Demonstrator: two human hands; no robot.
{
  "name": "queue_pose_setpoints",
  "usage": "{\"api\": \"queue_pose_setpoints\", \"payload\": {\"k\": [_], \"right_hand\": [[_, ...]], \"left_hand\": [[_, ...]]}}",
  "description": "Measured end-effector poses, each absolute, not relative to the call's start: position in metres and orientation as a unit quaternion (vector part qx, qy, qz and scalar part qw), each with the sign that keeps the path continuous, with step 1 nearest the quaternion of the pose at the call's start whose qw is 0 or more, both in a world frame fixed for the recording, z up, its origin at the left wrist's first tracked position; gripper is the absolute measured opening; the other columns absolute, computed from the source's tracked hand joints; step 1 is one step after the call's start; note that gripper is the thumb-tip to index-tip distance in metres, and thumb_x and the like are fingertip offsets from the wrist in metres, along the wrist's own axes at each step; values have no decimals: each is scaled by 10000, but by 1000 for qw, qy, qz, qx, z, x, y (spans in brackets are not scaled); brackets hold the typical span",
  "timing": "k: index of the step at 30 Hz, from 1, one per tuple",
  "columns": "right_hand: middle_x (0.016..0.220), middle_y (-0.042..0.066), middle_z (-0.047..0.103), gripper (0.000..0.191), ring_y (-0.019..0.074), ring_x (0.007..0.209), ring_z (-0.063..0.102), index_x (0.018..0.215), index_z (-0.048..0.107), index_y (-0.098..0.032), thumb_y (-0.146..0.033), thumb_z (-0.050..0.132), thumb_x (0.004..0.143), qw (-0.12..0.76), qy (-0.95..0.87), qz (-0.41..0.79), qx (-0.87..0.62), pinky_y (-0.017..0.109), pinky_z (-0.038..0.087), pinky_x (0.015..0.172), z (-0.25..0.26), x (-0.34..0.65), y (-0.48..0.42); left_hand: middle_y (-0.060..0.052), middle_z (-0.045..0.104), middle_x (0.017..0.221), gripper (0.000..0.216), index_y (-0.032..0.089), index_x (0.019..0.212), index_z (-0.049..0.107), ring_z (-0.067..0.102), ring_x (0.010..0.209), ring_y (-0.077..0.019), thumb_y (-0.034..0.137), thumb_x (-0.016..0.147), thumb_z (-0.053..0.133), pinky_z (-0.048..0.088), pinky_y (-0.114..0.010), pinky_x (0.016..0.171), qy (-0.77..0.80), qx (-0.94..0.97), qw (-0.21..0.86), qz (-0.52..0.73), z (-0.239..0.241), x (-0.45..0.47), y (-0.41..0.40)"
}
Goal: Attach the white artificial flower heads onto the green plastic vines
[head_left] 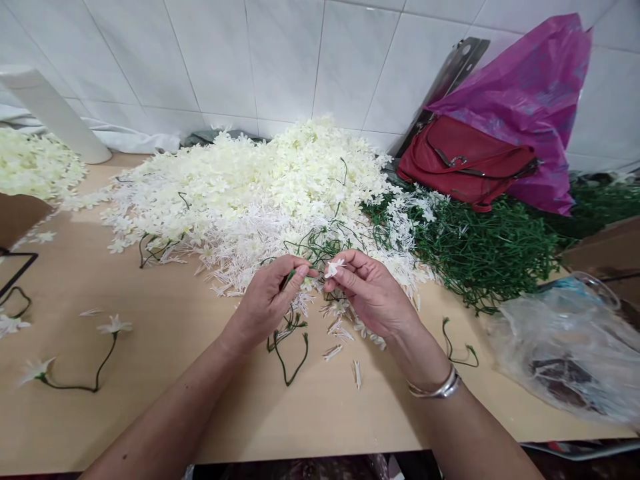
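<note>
My left hand (273,297) is closed on a thin green plastic stem, whose tip shows past the thumb toward the right hand. A small white artificial flower (334,268) is pinched between the thumb and fingers of my right hand (373,290). The two hands are close together, a small gap between their fingertips. Loose green stems (287,357) lie on the table just below the left hand. Beyond both hands spreads a big heap of white artificial flowers (260,180), with thin white stamen pieces (240,257) along its near side.
Green stems are piled (485,240) at the right, below a red handbag (465,160) and a purple plastic bag (530,100). A clear plastic bag (565,347) lies at the right edge. Two flowers on a bent stem (97,373) rest at the left. A white roll (65,120) leans behind.
</note>
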State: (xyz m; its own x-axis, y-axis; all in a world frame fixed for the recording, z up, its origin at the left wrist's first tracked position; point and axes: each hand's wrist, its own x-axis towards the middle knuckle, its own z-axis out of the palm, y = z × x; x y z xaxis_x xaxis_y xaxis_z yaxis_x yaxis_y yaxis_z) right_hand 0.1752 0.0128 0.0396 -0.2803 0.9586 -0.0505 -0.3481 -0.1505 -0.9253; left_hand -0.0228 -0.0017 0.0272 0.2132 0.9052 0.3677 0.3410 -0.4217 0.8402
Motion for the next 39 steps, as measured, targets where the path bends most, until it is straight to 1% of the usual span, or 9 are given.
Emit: {"api": "queue_pose_setpoints", "payload": {"k": [2,8,12,18,26,29,34,37,39], "right_hand": [[663,-31,729,320,113,637,668,829,733,-212,-406,957,708,480,-446,670,-349,250,499,695,41,177,13],[658,-30,714,332,113,603,654,869,729,-199,-417,938,731,439,-473,681,-347,252,477,641,45,184,14],[681,-34,693,315,112,602,656,856,725,-191,-413,923,750,418,-485,688,-340,269,495,648,46,186,14],[690,-39,691,313,112,598,660,852,720,-195,-414,919,752,413,-489,689,-339,278,509,654,47,186,13],[712,-43,675,295,109,600,659,836,714,-198,-405,911,761,410,-496,683,-346,278,500,659,44,183,12],[707,-30,686,306,122,646,654,828,708,-198,-424,904,769,413,-510,660,-366,282,490,684,42,182,12],[837,-7,684,290,132,758,601,827,719,-205,-439,886,789,430,-539,624,-367,289,468,730,37,180,11],[935,15,700,271,157,824,633,860,714,-214,-429,871,812,428,-531,643,-349,332,501,807,34,178,11],[925,18,704,284,169,827,646,881,707,-219,-440,872,812,423,-521,654,-350,354,516,826,33,176,10]], "left_hand": [[-37,755,964,218,199,991,714,680,900,-174,279,1067,526,488,-289,839,417,729,306,448,27,-23,-1],[-9,677,859,148,189,1012,717,616,786,-137,197,1042,572,459,-256,752,386,754,258,466,27,-23,0],[4,645,817,143,185,990,710,583,746,-124,152,1031,577,433,-243,693,373,768,234,465,27,-22,0],[8,636,800,148,183,953,693,563,707,-119,135,1025,573,420,-244,661,387,765,227,461,30,-22,-1],[2,661,791,139,173,961,690,580,726,-124,103,1008,580,459,-231,685,356,790,182,465,32,-22,-1],[-4,691,799,138,176,956,688,600,732,-124,105,1009,582,475,-225,693,350,799,171,459,32,-23,0],[11,719,767,166,197,900,679,641,710,-117,151,1029,586,500,-217,710,354,792,214,449,30,-23,1],[14,745,773,167,209,907,681,671,727,-125,185,1039,582,517,-228,740,354,785,233,451,29,-23,1],[14,759,771,174,214,908,682,686,742,-135,201,1044,574,524,-241,761,354,785,238,450,28,-24,1]]}}
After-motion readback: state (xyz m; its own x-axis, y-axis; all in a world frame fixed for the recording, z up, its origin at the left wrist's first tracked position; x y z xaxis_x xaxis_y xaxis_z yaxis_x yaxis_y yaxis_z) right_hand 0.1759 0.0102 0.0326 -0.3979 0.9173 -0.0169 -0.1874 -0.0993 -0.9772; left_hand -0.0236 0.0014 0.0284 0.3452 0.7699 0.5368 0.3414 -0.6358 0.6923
